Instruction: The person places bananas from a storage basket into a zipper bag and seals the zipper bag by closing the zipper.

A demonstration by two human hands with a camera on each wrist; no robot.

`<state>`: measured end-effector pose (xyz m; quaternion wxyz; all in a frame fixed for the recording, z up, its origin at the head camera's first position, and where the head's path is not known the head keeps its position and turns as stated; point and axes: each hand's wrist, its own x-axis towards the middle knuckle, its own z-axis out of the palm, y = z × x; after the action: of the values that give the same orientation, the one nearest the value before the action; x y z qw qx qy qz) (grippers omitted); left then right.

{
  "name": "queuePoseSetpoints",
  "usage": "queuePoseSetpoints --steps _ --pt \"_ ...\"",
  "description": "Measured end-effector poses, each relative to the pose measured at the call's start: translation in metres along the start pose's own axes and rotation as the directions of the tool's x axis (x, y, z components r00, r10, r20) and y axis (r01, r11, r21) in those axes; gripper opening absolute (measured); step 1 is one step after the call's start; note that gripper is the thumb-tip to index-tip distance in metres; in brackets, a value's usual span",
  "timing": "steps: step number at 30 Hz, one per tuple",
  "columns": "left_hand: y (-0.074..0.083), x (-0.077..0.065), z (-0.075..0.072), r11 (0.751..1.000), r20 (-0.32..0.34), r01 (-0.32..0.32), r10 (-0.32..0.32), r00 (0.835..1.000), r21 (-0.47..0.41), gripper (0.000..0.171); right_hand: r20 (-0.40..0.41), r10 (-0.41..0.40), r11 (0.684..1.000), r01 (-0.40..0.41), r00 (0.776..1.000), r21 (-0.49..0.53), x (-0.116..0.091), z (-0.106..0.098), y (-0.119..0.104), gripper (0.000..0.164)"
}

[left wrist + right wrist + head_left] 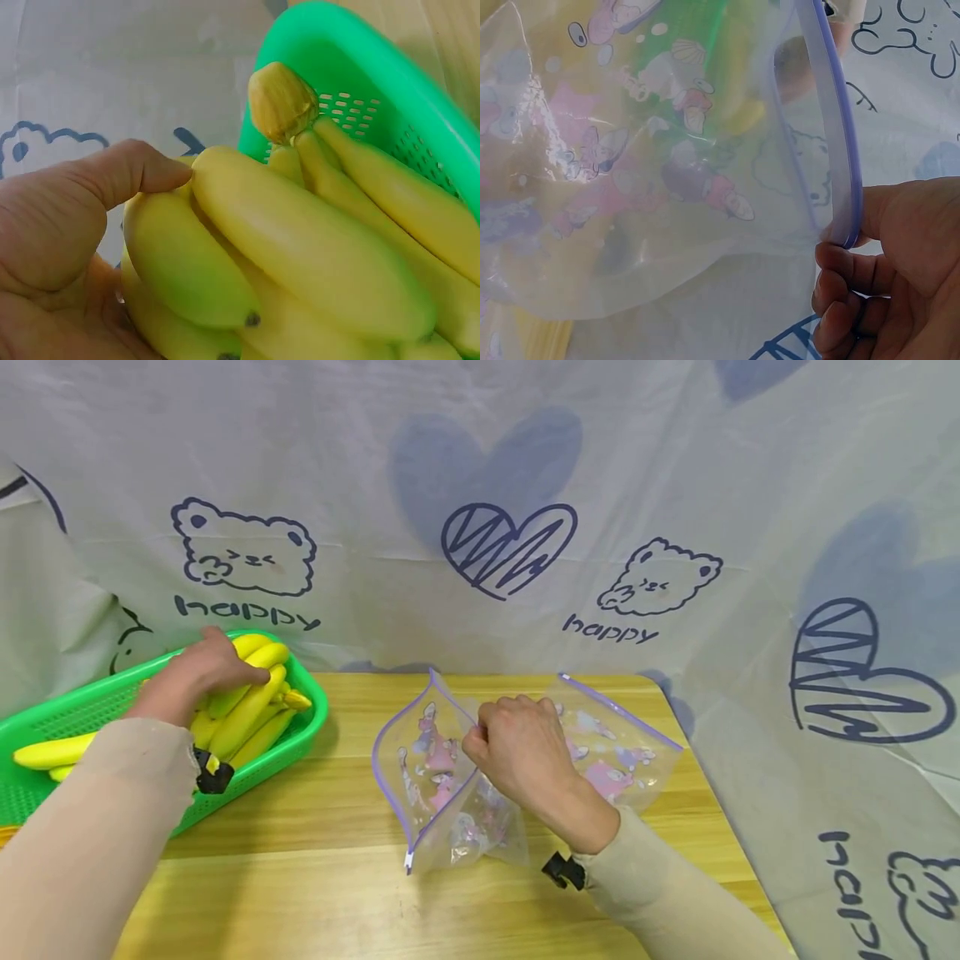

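Note:
My left hand (210, 667) reaches into a green perforated basket (319, 710) and grips a bunch of yellow bananas (307, 247). In the left wrist view the thumb (142, 169) lies over the top of the bunch near its stem end; the other fingers are mostly hidden behind and below it. Over the table, my right hand (525, 750) pinches the purple zip edge of a clear plastic zip bag (438, 760) printed with pink cartoon figures. The bag's mouth gapes toward the left. A second, similar zip bag (615, 747) lies partly behind the right hand.
More bananas (54, 752) lie in the basket's left part. The wooden table (322, 893) ends at the right near a hanging white cloth (360, 510) with bear and heart prints, which also runs along the back.

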<state>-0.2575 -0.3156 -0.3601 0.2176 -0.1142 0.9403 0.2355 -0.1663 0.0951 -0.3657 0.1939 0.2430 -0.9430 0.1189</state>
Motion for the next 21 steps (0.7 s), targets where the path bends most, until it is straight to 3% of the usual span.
queuePoseSetpoints --steps 4,7,15,21 --pt "-0.011 -0.005 -0.003 0.992 -0.031 -0.119 0.121 0.992 0.047 0.11 0.004 0.0 1.0 0.0 1.0 0.002 -0.001 0.0 0.0 0.03" --pt "-0.015 -0.01 -0.001 0.983 -0.062 -0.174 0.178 0.982 0.057 0.109 0.005 -0.002 1.0 0.002 1.0 0.002 -0.001 0.0 0.001 0.031" --pt "-0.009 -0.021 0.009 0.971 -0.119 -0.199 0.215 0.969 0.132 0.103 0.013 -0.001 1.0 0.001 1.0 0.0 -0.002 0.0 0.001 0.031" --pt "-0.01 -0.027 0.004 0.961 -0.111 -0.255 0.267 0.957 0.109 0.095 0.017 0.0 1.0 0.0 1.0 -0.001 -0.002 0.0 0.0 0.031"
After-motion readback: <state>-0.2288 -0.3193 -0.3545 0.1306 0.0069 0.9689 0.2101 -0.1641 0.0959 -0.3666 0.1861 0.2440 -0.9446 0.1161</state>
